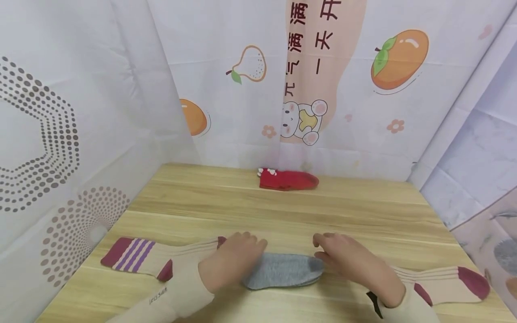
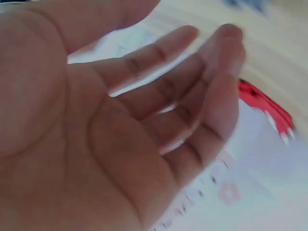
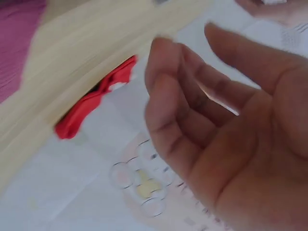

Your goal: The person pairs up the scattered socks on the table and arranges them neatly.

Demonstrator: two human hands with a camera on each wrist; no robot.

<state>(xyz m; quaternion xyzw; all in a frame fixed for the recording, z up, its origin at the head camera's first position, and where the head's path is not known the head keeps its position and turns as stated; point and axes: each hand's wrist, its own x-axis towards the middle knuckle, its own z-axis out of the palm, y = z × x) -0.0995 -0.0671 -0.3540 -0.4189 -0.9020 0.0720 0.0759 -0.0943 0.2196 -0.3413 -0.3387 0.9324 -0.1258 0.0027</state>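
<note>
A folded grey sock [image 1: 284, 271] lies flat near the front of the wooden table. My left hand [image 1: 235, 260] hovers at its left end, fingers loosely bent, and partly covers that end. At the opposite end is my right hand [image 1: 349, 260], its fingers slightly curved. In the left wrist view the left palm [image 2: 120, 130] holds nothing; the right palm [image 3: 240, 130] is likewise bare in the right wrist view. Under the left forearm stretches a cream sock with maroon patches and purple stripes [image 1: 143, 255]. Beside the right forearm lies another cream-and-maroon sock [image 1: 444, 282], its near end hidden by the arm.
A red sock [image 1: 291, 180] with a small white figure lies at the table's [image 1: 226, 202] back edge. Behind it hangs a printed curtain [image 1: 226, 121]; a dotted curtain [image 1: 101, 112] stands at the left and further sheeting [image 1: 476, 157] at the right.
</note>
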